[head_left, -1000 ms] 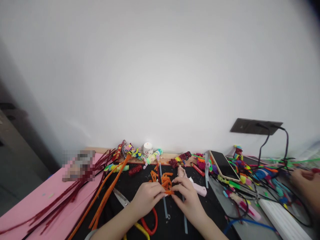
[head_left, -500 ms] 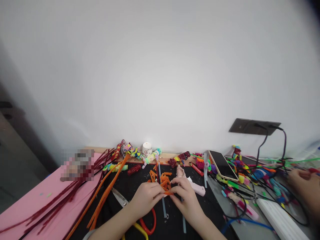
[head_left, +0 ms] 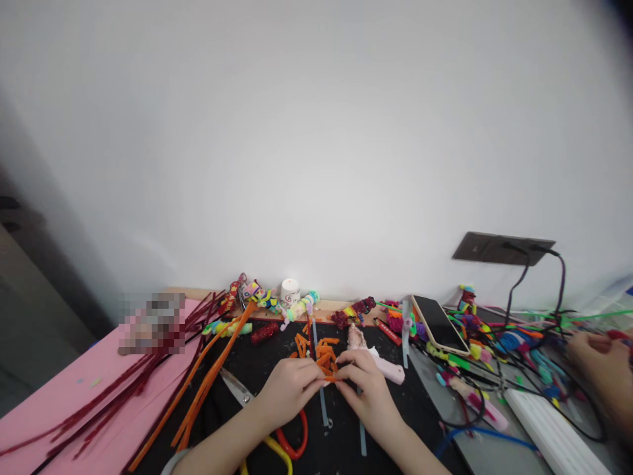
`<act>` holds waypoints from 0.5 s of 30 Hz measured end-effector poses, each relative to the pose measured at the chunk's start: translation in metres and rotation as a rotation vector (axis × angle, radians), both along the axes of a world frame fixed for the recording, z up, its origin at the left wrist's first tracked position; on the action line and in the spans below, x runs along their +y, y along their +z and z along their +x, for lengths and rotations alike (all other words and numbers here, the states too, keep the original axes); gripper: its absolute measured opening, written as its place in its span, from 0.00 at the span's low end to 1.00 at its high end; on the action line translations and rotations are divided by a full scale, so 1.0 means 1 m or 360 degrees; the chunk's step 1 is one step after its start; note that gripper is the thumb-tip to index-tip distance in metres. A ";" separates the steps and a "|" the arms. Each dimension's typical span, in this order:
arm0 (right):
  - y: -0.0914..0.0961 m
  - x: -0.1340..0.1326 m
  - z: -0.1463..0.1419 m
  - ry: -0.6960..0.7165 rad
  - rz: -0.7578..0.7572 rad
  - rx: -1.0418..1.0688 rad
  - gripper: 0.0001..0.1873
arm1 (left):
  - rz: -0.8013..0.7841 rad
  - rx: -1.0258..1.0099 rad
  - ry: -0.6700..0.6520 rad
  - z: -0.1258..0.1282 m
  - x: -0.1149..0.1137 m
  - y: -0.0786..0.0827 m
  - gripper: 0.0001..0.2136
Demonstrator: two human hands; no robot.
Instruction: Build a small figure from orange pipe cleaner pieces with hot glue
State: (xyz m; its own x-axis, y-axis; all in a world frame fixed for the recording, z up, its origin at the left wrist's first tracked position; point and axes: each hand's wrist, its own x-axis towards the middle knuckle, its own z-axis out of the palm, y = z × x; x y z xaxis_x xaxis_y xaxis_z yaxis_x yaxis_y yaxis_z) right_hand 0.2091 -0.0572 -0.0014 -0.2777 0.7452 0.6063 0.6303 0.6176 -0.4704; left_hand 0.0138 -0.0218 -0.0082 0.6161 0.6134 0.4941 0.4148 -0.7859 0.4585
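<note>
And here it is, right at the fingertips: one short, fuzzy orange chenille piece, a slim stub lying crosswise, the left hand pinching one end between thumb and finger, the right hand pinching the other. Just past those fingers sits a heap of short orange chenille bits, bent and overlapping, too tangled to count. To the writing now: beyond the fingers stands one white paper cup with dark print, and past the right fingers lies one flat red packet with pale lettering, both too small to read. The tally: one pair of metal scissors with red and yellow handles, left of the fingers; one black-screened phone in a pale case, far to their right; two black cables in the wall outlet. All this on a black-topped desk.
</note>
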 end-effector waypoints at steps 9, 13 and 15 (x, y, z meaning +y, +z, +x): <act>-0.001 0.001 0.000 -0.0024 -0.0034 0.0032 0.08 | -0.0001 0.0006 0.0010 0.000 0.000 -0.002 0.09; -0.003 0.002 0.001 -0.0042 -0.0027 0.0028 0.08 | 0.0015 0.0005 0.0022 -0.001 0.001 -0.001 0.10; -0.003 0.003 0.001 -0.0044 -0.0017 0.0033 0.07 | 0.0005 -0.0007 0.0029 -0.001 0.003 -0.001 0.09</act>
State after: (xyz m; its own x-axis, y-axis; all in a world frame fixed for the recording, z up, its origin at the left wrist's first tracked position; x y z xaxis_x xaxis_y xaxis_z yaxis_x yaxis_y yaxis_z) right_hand 0.2104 -0.0547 -0.0044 -0.2440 0.7588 0.6038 0.6372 0.5948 -0.4900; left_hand 0.0128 -0.0193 -0.0095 0.6028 0.6228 0.4987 0.4269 -0.7798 0.4579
